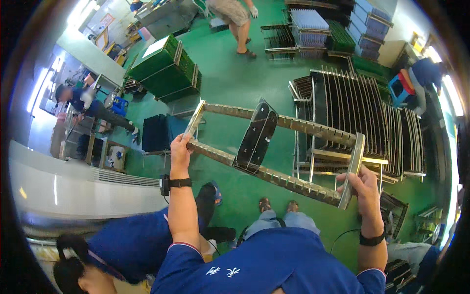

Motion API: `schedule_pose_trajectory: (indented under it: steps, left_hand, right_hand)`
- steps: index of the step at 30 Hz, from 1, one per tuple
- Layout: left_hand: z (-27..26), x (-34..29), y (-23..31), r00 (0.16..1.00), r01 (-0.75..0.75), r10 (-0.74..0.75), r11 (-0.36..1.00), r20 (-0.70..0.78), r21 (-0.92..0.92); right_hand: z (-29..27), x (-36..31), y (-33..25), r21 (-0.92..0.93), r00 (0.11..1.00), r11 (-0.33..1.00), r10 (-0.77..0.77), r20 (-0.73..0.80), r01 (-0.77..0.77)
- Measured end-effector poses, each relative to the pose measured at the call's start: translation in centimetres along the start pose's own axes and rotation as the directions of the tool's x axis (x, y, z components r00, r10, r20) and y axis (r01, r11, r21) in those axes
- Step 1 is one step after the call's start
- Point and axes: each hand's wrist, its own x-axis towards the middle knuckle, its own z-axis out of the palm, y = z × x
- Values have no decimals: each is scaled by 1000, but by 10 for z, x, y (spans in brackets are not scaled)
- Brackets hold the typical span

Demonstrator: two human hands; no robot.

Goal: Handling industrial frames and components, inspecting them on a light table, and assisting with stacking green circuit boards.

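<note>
A long metal rack frame [303, 183] with notched rails is held out in front of me, tilted down to the right. My left hand [180, 153] grips its left end bar. My right hand [366, 188] is closed round the right end bar. Between the two notched rails stands a shiny black panel [257, 137] with small light spots, left of the frame's middle. Both rails run past it with their other slots showing bare. Neither hand touches the panel.
Racks of upright dark panels [352, 112] stand to the right. Green crates [169, 68] are stacked at the far left, blue crates [369, 24] at the far right. A co-worker in blue [132, 245] is close on my left; another person's legs [237, 29] are ahead.
</note>
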Motion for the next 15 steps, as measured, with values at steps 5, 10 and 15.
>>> schedule_pose_trajectory:
  steps: [5, 10, 15]
  left_hand:
    - [0, -8, 3, 1000, -22, 22, 1000, -20, 15]
    - [-12, -18, 2, 997, -55, 58, 997, -52, 54]
    - [-15, -32, -11, 989, -92, 99, 994, -113, 61]
  right_hand:
    - [-9, -4, 7, 7, 992, 999, -36, 122, 36]
    - [-15, 8, 29, 152, 967, 985, -111, 229, 77]
    - [-31, 29, 50, 207, 941, 977, -111, 320, 45]
